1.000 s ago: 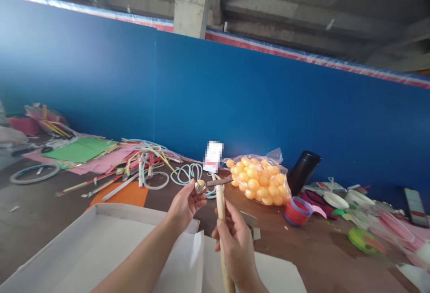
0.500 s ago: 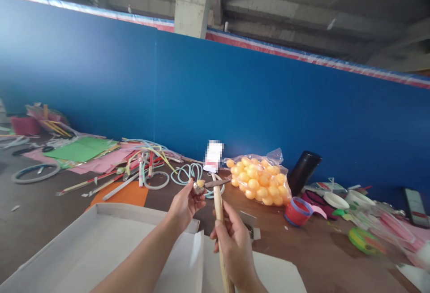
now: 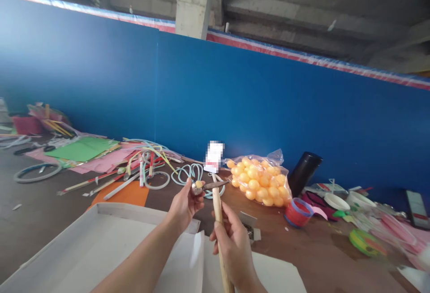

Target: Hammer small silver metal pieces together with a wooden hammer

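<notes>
My left hand (image 3: 185, 205) is closed around the shiny, knobbed handle of a small knife (image 3: 217, 184), whose narrow dark blade points right. That blade crosses the upper end of a pale wooden stick (image 3: 218, 210) and seems to touch it. Fingers and thumb of my right hand (image 3: 232, 243) grip the stick lower down, holding it nearly upright. Both hands are above a white open box (image 3: 134, 214). Just right of my right hand lies a small opened carton (image 3: 250, 230) with something dark inside.
A clear bag of orange balls (image 3: 258, 181) lies behind the hands. A black bottle (image 3: 305, 173) and a red cup (image 3: 298, 212) stand to its right. Coiled tubes (image 3: 188, 174), sticks and a green sheet (image 3: 80, 148) clutter the left. A blue panel (image 3: 235, 96) closes off the back.
Almost nothing differs. The knife has shifted very slightly left and down along with my left hand; the stick stays in my right hand.
</notes>
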{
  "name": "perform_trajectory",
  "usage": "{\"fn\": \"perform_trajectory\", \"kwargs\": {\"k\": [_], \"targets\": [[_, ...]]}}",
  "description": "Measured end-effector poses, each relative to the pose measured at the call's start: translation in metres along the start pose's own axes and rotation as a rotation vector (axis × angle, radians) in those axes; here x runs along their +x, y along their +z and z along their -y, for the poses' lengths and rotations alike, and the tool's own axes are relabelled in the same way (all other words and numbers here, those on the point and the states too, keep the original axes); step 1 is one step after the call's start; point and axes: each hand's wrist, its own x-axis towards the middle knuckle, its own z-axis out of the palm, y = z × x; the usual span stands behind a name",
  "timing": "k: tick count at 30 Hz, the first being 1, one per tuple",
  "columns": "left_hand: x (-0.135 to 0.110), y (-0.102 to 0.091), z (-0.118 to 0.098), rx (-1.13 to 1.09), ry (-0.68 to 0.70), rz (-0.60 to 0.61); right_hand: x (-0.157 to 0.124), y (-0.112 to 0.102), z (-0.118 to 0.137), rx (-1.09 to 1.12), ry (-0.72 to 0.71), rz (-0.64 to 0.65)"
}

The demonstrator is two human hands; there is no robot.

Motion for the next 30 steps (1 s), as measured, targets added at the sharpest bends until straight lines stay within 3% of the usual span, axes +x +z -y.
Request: {"fn": "perform_trajectory", "kwargs": {"k": [20,25,30], "targets": [[0.004,-0.003,0.001,0.0,0.035,-0.074,0.001,0.001,0.0,-0.02,-0.007,0.023],[0.002,-0.002,-0.001,-0.011,0.13,-0.132,0.004,-0.001,-0.013,-0.092,0.029,0.042],[0.002,-0.001,-0.001,-0.009,0.143,-0.148,0.007,0.002,-0.028,-0.156,0.069,0.141]]}}
